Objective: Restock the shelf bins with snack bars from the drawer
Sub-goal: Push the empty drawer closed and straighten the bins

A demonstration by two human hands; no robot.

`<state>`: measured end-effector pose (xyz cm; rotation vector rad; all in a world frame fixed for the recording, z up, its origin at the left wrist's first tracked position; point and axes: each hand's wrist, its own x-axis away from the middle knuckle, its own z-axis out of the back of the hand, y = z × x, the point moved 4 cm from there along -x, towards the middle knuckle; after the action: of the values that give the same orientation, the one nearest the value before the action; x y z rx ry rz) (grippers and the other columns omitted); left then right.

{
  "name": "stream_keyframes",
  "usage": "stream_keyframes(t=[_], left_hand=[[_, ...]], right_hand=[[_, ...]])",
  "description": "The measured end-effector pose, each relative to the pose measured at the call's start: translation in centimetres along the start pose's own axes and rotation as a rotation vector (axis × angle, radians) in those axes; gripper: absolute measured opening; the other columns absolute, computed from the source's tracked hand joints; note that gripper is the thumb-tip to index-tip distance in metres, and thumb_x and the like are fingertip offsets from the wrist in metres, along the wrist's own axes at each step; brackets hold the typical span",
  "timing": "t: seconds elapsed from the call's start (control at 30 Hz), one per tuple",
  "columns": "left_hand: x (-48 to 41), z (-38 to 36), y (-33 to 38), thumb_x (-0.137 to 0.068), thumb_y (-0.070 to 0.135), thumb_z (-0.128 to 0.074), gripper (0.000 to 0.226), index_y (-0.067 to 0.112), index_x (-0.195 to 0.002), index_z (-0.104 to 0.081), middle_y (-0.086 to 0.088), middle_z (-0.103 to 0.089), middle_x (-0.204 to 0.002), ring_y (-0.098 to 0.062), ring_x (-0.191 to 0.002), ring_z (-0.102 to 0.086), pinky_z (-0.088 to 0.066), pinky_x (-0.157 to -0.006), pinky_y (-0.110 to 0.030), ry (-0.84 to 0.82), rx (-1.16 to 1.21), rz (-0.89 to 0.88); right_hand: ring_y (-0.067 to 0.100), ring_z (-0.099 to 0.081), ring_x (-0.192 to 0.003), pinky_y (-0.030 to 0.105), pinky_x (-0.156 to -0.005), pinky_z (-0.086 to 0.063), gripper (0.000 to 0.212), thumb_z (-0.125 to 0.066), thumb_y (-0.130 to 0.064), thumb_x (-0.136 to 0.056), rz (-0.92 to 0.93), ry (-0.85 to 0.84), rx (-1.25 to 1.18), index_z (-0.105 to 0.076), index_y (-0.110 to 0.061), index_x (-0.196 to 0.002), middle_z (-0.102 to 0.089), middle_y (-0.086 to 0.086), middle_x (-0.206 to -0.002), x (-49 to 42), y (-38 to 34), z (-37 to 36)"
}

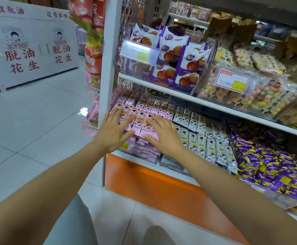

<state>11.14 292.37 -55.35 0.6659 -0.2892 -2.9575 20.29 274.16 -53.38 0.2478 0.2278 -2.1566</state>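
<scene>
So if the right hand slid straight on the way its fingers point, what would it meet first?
The right hand lies flat on the pink-wrapped snack bars; straight on, it would meet the rear row of those bars, though depth is unclear.

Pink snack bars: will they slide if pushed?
Probably slippery: the pink snack bars have glossy wrappers and lie in loose overlapping rows. Likely light, fairly stiff: they lie flat under the left hand and right hand.
</scene>
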Motion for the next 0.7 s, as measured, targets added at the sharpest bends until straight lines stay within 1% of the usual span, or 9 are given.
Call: stream_keyframes(t=[0.1,0.17,0.23,0.27,0.37,0.47,0.57,0.7], left_hand=[[-0.1,0.2,-0.4,-0.089,0.07,-0.009,0.073,0.037,-0.154,-0.022,-0.014,-0.012,-0.163,-0.028,-0.151,-0.003,0.008,-0.119,-0.039,-0.013,0.003,-0.01],[0.1,0.4,-0.4,-0.091,0.07,-0.009,0.073,0.036,-0.154,-0.023,-0.014,-0.016,-0.162,-0.029,-0.151,-0.007,0.003,-0.121,-0.041,0.001,-0.002,-0.028],[0.2,0.8,-0.6,-0.092,0.07,-0.008,0.074,0.032,-0.154,-0.025,-0.013,-0.021,-0.161,-0.029,-0.15,-0.012,-0.004,-0.122,-0.045,0.026,-0.011,-0.045],[0.2,0.9,-0.7,-0.093,0.069,-0.009,0.075,0.03,-0.154,-0.027,-0.013,-0.022,-0.16,-0.029,-0.149,-0.014,-0.005,-0.122,-0.046,0.035,-0.012,-0.049],[0.3,0.8,-1.1,-0.094,0.065,-0.012,0.071,0.029,-0.154,-0.026,-0.01,-0.025,-0.16,-0.027,-0.149,-0.015,-0.002,-0.121,-0.042,0.033,-0.009,-0.039],[0.2,1.0,-1.4,-0.097,0.061,-0.015,0.067,0.028,-0.153,-0.029,-0.009,-0.031,-0.157,-0.025,-0.147,-0.021,0.0,-0.12,-0.036,0.059,-0.006,-0.052],[0.1,1.2,-1.8,-0.096,0.061,-0.015,0.067,0.028,-0.153,-0.029,-0.006,-0.03,-0.158,-0.024,-0.148,-0.02,0.005,-0.118,-0.031,0.074,-0.001,-0.058],[0.0,1.0,-2.6,-0.096,0.062,-0.014,0.068,0.027,-0.154,-0.027,-0.003,-0.027,-0.16,-0.021,-0.149,-0.017,0.011,-0.118,-0.028,0.086,-0.009,-0.063]], right_hand=[[0.023,-0.019,-0.147,0.044,-0.12,-0.011,0.082,-0.016,-0.074,-0.086,-0.011,0.008,0.021,-0.029,-0.027,-0.153,-0.024,0.001,-0.161,-0.2,-0.2,0.1],[0.023,-0.02,-0.146,0.044,-0.119,-0.012,0.081,-0.018,-0.074,-0.087,-0.008,0.017,0.017,-0.03,-0.028,-0.152,-0.025,0.0,-0.16,-0.1,-0.3,0.3],[0.02,-0.02,-0.146,0.042,-0.119,-0.01,0.079,-0.02,-0.074,-0.087,0.0,0.025,0.002,-0.03,-0.03,-0.152,-0.025,-0.002,-0.16,-0.3,-0.2,0.7],[0.019,-0.021,-0.146,0.041,-0.119,-0.009,0.077,-0.021,-0.073,-0.089,0.01,0.028,-0.012,-0.03,-0.031,-0.152,-0.025,-0.002,-0.16,-0.5,-0.2,1.0],[0.018,-0.024,-0.145,0.038,-0.118,-0.01,0.068,-0.023,-0.066,-0.095,0.064,0.036,-0.049,-0.031,-0.029,-0.152,-0.025,-0.002,-0.16,-2.0,-0.4,1.6],[0.017,-0.022,-0.146,0.035,-0.117,-0.011,0.057,-0.029,-0.054,-0.102,0.096,0.01,-0.063,-0.03,-0.027,-0.153,-0.023,-0.003,-0.161,-4.3,-1.0,2.0],[0.016,-0.02,-0.147,0.035,-0.118,-0.012,0.056,-0.028,-0.05,-0.104,0.088,-0.031,-0.083,-0.027,-0.025,-0.154,-0.021,-0.003,-0.162,-6.8,-1.5,2.1],[0.018,-0.019,-0.148,0.039,-0.119,-0.012,0.059,-0.025,-0.051,-0.103,0.096,-0.164,-0.062,-0.024,-0.022,-0.155,-0.017,-0.002,-0.163,-9.9,-1.8,1.0]])
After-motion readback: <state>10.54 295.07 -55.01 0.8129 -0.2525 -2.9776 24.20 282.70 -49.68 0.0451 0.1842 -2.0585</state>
